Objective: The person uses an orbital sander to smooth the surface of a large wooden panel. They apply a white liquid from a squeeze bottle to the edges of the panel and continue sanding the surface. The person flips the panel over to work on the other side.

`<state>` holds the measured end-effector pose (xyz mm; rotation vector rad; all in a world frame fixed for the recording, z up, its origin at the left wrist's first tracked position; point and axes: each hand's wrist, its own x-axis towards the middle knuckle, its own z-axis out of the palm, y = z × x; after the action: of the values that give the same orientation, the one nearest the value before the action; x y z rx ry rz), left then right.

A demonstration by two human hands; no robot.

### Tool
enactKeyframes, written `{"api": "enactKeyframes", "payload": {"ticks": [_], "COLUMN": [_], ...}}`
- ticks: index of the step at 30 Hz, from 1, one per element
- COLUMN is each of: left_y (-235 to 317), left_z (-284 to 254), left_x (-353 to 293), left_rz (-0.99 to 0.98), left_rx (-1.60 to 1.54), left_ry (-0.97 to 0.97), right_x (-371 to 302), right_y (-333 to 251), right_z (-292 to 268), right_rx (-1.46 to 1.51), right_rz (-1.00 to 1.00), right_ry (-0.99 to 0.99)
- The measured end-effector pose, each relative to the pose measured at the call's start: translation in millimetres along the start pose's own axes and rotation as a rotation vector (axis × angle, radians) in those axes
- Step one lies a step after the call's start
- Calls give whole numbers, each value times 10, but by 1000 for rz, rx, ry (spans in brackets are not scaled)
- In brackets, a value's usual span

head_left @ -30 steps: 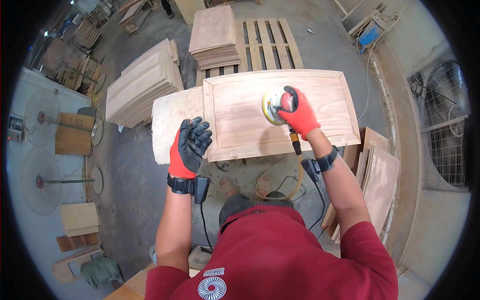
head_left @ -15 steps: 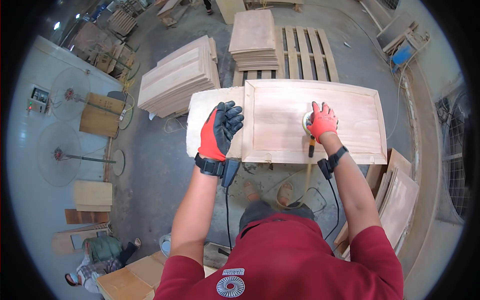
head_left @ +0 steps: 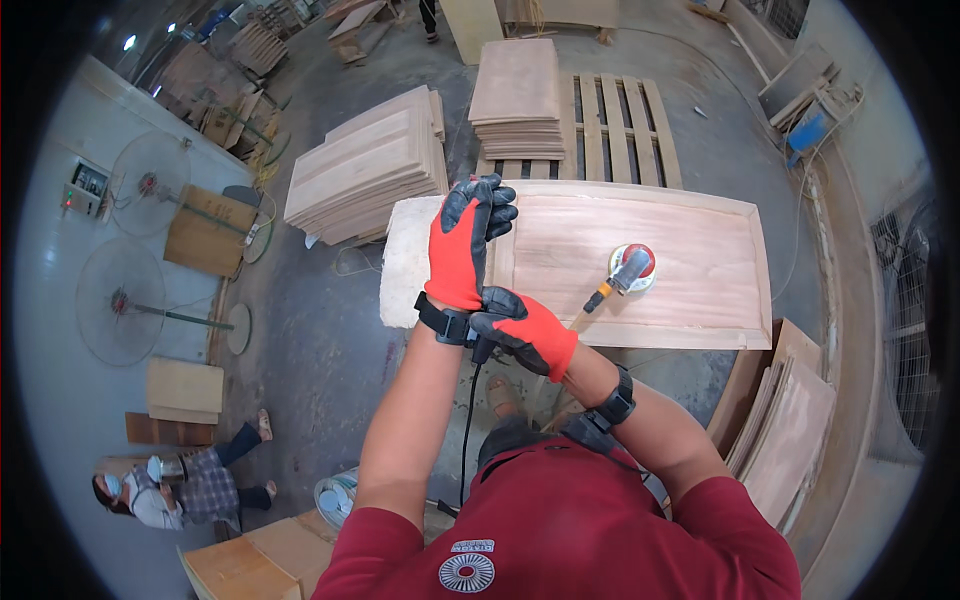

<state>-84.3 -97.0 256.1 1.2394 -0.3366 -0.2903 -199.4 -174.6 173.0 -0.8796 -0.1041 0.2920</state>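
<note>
Right hand (head_left: 525, 333) is now leaving the sander (head_left: 632, 268) behind and touching the left wrist's black strap (head_left: 445, 322).
Sander is resting near the framed wooden panel's (head_left: 560, 240) middle; left hand (head_left: 462, 245) is hovering above the panel's left end, fingers released and loosely curling. Whether the right fingers are gripping, I can't tell.

Sander (head_left: 640, 262) on panel (head_left: 560, 250), pallet (head_left: 663, 130) behind, board stack (head_left: 515, 90) on pallet, leaning boards (head_left: 795, 430) to the right

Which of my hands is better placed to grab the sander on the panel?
Probably your right hand: though at your left wrist strap, it looks nearer to the sander on the panel than your left hand does.
</note>
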Motion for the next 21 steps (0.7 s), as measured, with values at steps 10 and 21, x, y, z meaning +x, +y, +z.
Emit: {"api": "enactKeyframes", "payload": {"ticks": [10,21], "left_y": [-28,-297], "left_z": [52,-19], "left_x": [17,59], "left_rz": [141,509], "left_rx": [75,600], "left_ry": [-47,-204], "right_x": [-119,-154], "right_y": [-146,14], "right_z": [75,38], "right_rx": [-97,-99], "right_rz": [46,25], "right_ry": [-9,7]}}
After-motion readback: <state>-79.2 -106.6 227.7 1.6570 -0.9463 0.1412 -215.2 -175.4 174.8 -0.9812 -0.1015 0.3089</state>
